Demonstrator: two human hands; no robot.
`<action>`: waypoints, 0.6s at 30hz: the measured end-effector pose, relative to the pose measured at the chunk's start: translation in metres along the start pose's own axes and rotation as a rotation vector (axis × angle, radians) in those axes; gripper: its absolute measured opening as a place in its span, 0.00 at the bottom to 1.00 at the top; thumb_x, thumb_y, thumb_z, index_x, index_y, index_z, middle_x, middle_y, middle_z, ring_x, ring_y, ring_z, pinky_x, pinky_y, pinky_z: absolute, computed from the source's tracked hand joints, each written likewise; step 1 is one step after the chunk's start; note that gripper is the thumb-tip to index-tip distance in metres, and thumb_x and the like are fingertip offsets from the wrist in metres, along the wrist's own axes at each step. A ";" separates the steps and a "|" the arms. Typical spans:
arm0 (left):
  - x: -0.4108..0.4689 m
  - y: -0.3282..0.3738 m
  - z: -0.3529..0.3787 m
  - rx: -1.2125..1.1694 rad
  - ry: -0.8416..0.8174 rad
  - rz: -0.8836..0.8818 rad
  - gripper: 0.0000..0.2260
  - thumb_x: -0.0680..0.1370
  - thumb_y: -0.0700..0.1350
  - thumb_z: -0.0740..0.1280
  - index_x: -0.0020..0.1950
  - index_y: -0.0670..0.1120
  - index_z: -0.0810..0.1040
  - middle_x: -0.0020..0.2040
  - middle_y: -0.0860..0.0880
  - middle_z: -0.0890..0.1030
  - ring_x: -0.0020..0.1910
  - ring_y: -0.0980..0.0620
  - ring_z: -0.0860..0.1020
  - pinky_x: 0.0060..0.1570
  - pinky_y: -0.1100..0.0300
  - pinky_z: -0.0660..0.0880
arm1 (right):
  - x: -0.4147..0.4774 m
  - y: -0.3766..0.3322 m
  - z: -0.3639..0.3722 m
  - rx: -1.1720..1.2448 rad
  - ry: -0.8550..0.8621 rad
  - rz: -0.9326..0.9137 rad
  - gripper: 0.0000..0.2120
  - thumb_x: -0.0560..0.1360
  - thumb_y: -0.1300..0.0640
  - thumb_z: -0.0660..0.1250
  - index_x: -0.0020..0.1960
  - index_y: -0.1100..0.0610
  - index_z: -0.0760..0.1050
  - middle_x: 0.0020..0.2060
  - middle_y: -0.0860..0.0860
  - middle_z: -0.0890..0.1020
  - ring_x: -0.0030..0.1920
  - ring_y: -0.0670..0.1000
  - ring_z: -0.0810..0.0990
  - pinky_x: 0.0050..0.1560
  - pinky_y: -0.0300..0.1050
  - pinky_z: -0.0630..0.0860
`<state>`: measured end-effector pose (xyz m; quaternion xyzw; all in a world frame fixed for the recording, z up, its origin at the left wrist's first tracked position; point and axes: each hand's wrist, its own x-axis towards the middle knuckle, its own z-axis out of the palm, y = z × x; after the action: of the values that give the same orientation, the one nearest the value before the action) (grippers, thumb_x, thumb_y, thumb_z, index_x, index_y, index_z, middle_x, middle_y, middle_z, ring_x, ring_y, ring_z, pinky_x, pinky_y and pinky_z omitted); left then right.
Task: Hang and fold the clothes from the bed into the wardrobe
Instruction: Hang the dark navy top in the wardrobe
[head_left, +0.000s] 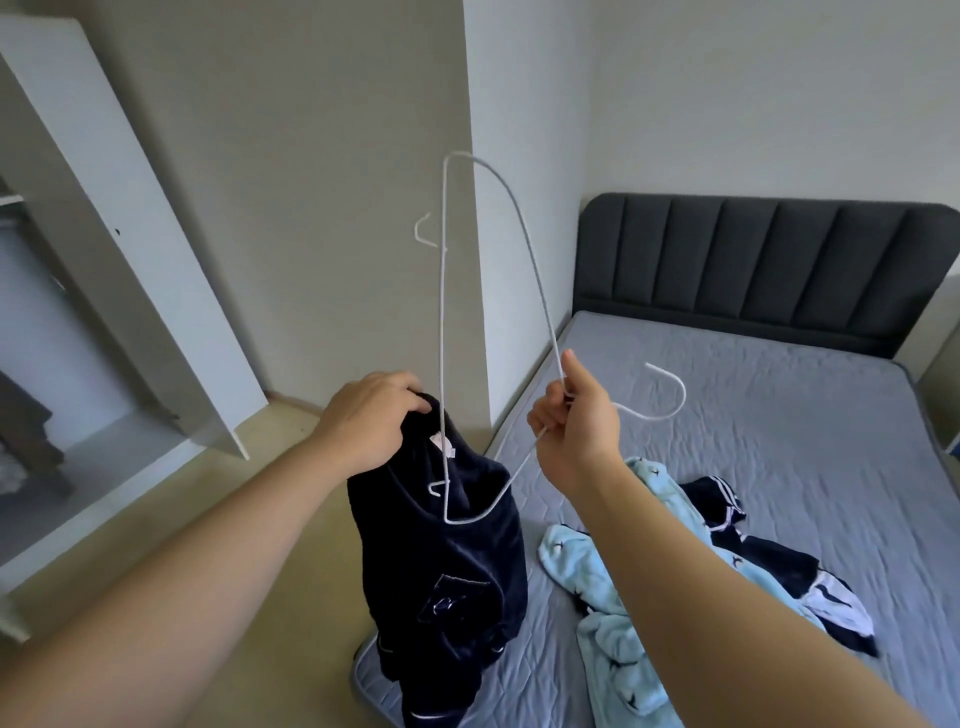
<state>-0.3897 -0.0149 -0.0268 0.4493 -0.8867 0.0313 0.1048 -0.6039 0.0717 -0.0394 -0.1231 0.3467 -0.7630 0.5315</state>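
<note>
My left hand (370, 421) grips the collar of a dark navy velvet top (447, 571), which hangs over the bed's corner. My right hand (574, 426) pinches a white wire hanger (524, 244) near its hook, and the hanger stands on end. The hanger's lower corner sits inside the top's neck opening. On the grey bed (753, 415) lie a light blue fleece garment (613, 623) and a navy and white garment (779, 566).
The wardrobe's white door (130, 249) stands open at the left, with dark clothes (26, 431) hanging inside. A beige wall panel lies straight ahead. The dark padded headboard (753, 270) closes the far end of the bed.
</note>
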 end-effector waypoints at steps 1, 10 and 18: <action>-0.003 -0.002 -0.001 -0.057 0.006 -0.001 0.32 0.70 0.28 0.56 0.63 0.57 0.81 0.66 0.61 0.75 0.65 0.52 0.72 0.57 0.58 0.70 | 0.000 0.001 0.004 0.025 -0.027 0.010 0.24 0.79 0.53 0.68 0.25 0.52 0.65 0.25 0.49 0.63 0.26 0.49 0.57 0.33 0.44 0.59; -0.030 -0.004 -0.033 -0.449 0.192 -0.023 0.33 0.66 0.21 0.52 0.52 0.49 0.87 0.55 0.59 0.79 0.55 0.60 0.75 0.55 0.73 0.69 | 0.005 0.017 0.032 0.090 -0.128 0.063 0.09 0.78 0.62 0.58 0.40 0.55 0.71 0.23 0.47 0.56 0.28 0.50 0.52 0.37 0.43 0.58; -0.042 -0.034 -0.078 -0.684 0.418 -0.223 0.37 0.65 0.23 0.53 0.46 0.61 0.86 0.54 0.62 0.82 0.56 0.68 0.76 0.58 0.75 0.69 | 0.014 0.079 0.016 -0.421 -0.150 0.108 0.07 0.76 0.66 0.61 0.40 0.62 0.75 0.24 0.50 0.60 0.27 0.49 0.57 0.29 0.40 0.57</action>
<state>-0.3258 0.0102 0.0392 0.4659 -0.7514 -0.1860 0.4286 -0.5427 0.0375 -0.0822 -0.2687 0.4638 -0.6330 0.5586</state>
